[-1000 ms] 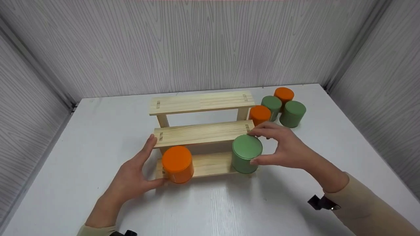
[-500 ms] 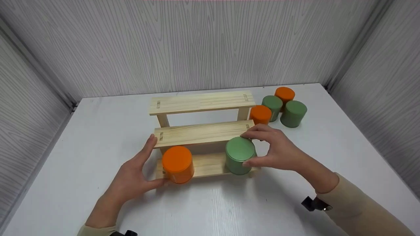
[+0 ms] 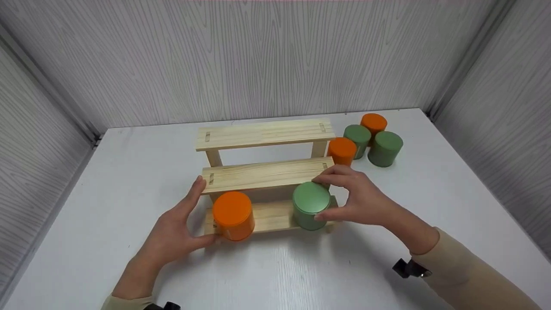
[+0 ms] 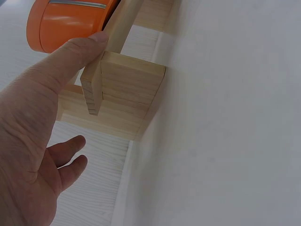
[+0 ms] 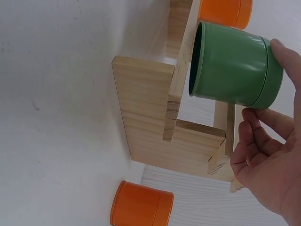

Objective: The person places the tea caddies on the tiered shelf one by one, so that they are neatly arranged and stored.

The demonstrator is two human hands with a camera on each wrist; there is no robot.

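A green lidded canister (image 3: 311, 206) is pinched by my right hand (image 3: 361, 198), thumb at the front and fingers behind. In the right wrist view, its recessed underside (image 5: 196, 59) shows, with a narrow gap to the bottom board of the wooden three-step rack (image 3: 267, 174). An orange canister (image 3: 233, 215) stands upright on the left end of that board. My left hand (image 3: 172, 234) spans the rack's left end, fingers touching the middle step and the extended thumb (image 4: 75, 52) resting on the bottom board beside the orange canister. Its other fingers are loose.
Behind the rack's right end stand an orange canister (image 3: 342, 150), a green one (image 3: 357, 140), another green one (image 3: 384, 149) and a farther orange one (image 3: 373, 124). The white table (image 3: 275, 275) ends at a grey wood-grain back wall (image 3: 267, 60), with panels on both sides.
My right hand has carried the green canister leftward along the bottom board, closer to the orange one. The left hand and the rack have stayed in place.
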